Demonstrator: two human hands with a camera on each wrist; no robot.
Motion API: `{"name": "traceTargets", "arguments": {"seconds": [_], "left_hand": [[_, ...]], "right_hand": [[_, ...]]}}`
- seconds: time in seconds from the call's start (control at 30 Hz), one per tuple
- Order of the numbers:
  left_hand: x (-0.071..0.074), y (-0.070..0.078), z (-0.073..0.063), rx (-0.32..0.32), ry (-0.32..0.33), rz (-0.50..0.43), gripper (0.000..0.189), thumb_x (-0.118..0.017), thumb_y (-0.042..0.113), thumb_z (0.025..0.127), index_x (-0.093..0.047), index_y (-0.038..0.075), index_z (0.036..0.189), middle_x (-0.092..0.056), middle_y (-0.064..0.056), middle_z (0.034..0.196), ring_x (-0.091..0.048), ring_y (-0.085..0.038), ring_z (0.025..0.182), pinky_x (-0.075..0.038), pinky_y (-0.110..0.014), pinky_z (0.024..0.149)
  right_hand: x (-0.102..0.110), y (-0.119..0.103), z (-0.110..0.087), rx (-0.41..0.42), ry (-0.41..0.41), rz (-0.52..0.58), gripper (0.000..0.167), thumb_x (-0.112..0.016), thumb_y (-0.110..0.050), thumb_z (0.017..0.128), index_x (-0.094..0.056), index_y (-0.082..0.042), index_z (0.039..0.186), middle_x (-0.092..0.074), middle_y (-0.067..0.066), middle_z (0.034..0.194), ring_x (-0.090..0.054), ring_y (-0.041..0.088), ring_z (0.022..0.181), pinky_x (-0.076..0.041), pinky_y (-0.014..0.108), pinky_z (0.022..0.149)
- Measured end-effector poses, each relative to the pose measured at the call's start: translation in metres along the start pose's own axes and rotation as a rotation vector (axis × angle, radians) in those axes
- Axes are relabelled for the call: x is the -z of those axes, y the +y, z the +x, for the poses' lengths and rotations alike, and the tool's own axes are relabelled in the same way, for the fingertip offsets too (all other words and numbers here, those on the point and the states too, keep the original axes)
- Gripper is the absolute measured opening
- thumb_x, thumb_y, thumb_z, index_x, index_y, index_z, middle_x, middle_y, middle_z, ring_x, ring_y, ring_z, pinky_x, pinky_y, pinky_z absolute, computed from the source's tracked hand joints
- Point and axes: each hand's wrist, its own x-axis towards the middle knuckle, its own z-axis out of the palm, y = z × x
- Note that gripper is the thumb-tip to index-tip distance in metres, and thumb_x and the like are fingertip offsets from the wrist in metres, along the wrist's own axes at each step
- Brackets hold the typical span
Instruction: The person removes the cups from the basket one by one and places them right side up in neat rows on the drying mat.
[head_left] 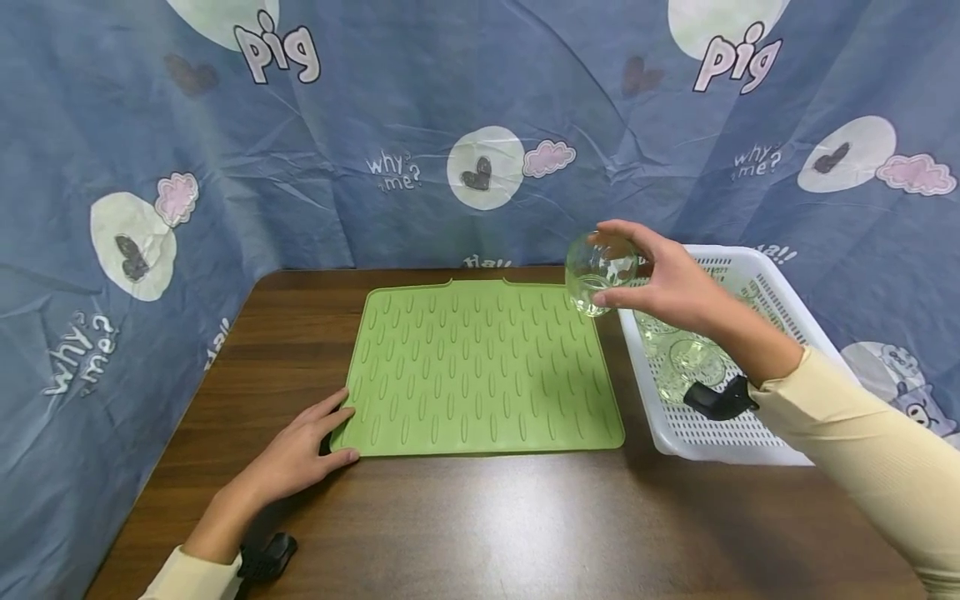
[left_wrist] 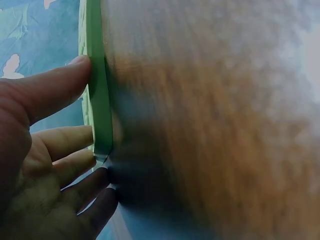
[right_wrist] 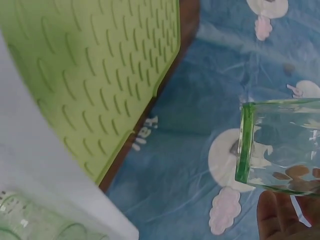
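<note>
My right hand (head_left: 671, 283) grips a clear drinking glass (head_left: 581, 275) between thumb and fingers, raised near the mat's far right corner. The right wrist view shows the glass (right_wrist: 285, 142) side-on, with its thick greenish base to the left and fingertips (right_wrist: 270, 207) along its lower side. At the near left corner of a green ridged mat (head_left: 480, 367), my left hand (head_left: 296, 450) lies with fingers spread, fingertips at the mat's edge. In the left wrist view, the thumb and fingers of the left hand (left_wrist: 50, 135) reach the green mat edge (left_wrist: 100, 100).
A white perforated plastic basket (head_left: 660, 433) stands right of the mat, holding several clear glasses (head_left: 693, 358). The dark wood table (head_left: 480, 525) extends in front of the mat. A blue printed cloth (head_left: 420, 83) hangs behind the table and at its sides.
</note>
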Motion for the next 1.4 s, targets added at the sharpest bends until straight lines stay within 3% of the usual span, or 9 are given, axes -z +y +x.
{"name": "traceTargets", "arguments": {"seconds": [0.07,0.3,0.4,0.7,0.83,1.07,1.4], "left_hand": [[0.000,0.000,0.000,-0.002,-0.006,-0.002,0.067,-0.074,0.034,0.089,-0.053,-0.003,0.140,-0.034,-0.024,0.158,-0.037,-0.050,0.140,-0.039,-0.065,0.103],[0.001,-0.001,-0.001,0.005,-0.005,-0.015,0.066,-0.074,0.033,0.089,-0.053,-0.003,0.140,-0.034,-0.024,0.158,-0.037,-0.050,0.140,-0.039,-0.065,0.103],[0.001,-0.001,-0.002,0.008,-0.002,-0.020,0.066,-0.074,0.033,0.089,-0.053,-0.003,0.141,-0.034,-0.023,0.158,-0.036,-0.049,0.140,-0.039,-0.065,0.104],[0.000,-0.001,-0.002,0.005,0.003,-0.022,0.066,-0.075,0.032,0.088,-0.053,-0.004,0.140,-0.035,-0.024,0.158,-0.037,-0.050,0.140,-0.039,-0.065,0.103],[0.001,-0.001,-0.001,0.007,0.010,-0.026,0.066,-0.074,0.031,0.089,-0.053,-0.004,0.140,-0.034,-0.024,0.158,-0.036,-0.049,0.140,-0.039,-0.065,0.104],[0.001,0.000,-0.001,0.015,-0.006,-0.023,0.066,-0.074,0.033,0.089,-0.053,-0.003,0.140,-0.034,-0.023,0.159,-0.036,-0.050,0.141,-0.039,-0.066,0.103],[0.001,-0.002,-0.001,0.005,0.004,-0.018,0.066,-0.074,0.033,0.089,-0.053,-0.003,0.140,-0.035,-0.023,0.158,-0.036,-0.049,0.141,-0.039,-0.065,0.103]], "right_hand": [[-0.004,-0.001,0.004,0.003,-0.005,0.006,0.082,-0.085,-0.023,0.079,-0.043,-0.027,0.148,-0.058,0.003,0.139,-0.061,0.024,0.119,-0.052,0.034,0.094],[-0.021,-0.005,0.017,0.026,-0.033,0.048,0.078,-0.084,-0.019,0.080,-0.045,-0.025,0.147,-0.058,0.005,0.138,-0.063,0.025,0.109,-0.051,0.023,0.080],[-0.027,-0.005,0.023,0.037,-0.042,0.057,0.078,-0.083,-0.020,0.080,-0.044,-0.024,0.147,-0.057,0.005,0.138,-0.062,0.024,0.108,-0.050,0.023,0.082],[-0.048,-0.008,0.038,0.049,-0.079,0.056,0.082,-0.084,-0.020,0.079,-0.042,-0.022,0.149,-0.055,0.004,0.143,-0.061,0.023,0.111,-0.051,0.036,0.091],[-0.058,-0.009,0.042,0.033,-0.092,0.012,0.086,-0.086,-0.024,0.077,-0.041,-0.025,0.150,-0.054,0.002,0.144,-0.058,0.022,0.107,-0.048,0.039,0.091],[-0.071,-0.007,0.049,0.040,-0.126,-0.023,0.087,-0.084,-0.031,0.078,-0.039,-0.027,0.152,-0.052,0.002,0.144,-0.048,0.021,0.078,-0.042,0.037,0.078],[-0.089,-0.005,0.061,0.096,-0.128,0.012,0.085,-0.084,-0.032,0.080,-0.039,-0.023,0.151,-0.060,0.003,0.125,-0.047,0.019,0.072,-0.043,0.035,0.072]]}}
